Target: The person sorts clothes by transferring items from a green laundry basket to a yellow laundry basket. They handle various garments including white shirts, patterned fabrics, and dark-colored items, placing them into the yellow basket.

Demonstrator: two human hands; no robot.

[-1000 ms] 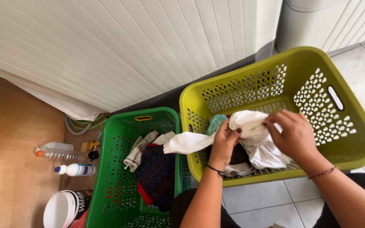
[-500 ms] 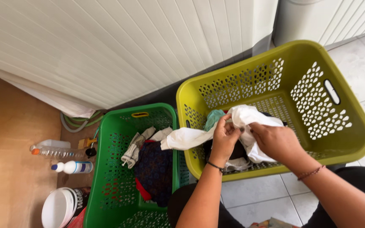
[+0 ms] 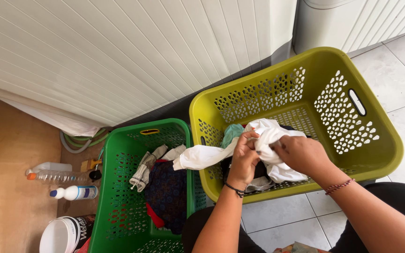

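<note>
Left hand: our left hand (image 3: 243, 160) grips the white garment (image 3: 268, 140) over the yellow-green basket (image 3: 376, 122).
Right hand: our right hand (image 3: 301, 154) pinches the same cloth, just beside the left.
Sleeve: it trails across into the green basket (image 3: 118, 187).
Floor at left: bottles (image 3: 62, 177) and a white bucket (image 3: 62, 236).

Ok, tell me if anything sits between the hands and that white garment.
Nothing does. The left hand and right hand both already grip the white garment directly, above the yellow-green laundry basket. One sleeve-like end trails left over the basket rim toward the green basket. Other clothes lie underneath, not between.
</note>
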